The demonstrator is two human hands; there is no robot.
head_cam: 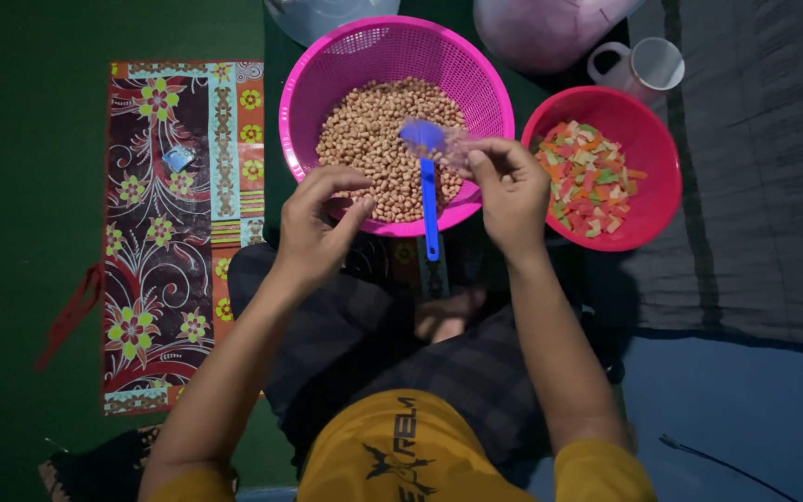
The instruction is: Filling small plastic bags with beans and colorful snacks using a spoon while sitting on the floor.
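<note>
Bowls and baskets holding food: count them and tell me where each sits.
2. The pink basket of peanuts lies ahead of both hands; the red bowl of coloured snack pieces sits to its right.

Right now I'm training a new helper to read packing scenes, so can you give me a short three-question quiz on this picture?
1. True or false: the blue spoon lies with its bowl on the peanuts in the pink colander.
2. What fills the red bowl? A) peanuts B) mixed orange, green and pale snack pieces C) water
3. Which hand pinches a small clear plastic bag over the colander?

Key
1. True; its handle juts over the near rim.
2. B.
3. The right hand; the left hand hovers at the colander's near edge.
</note>
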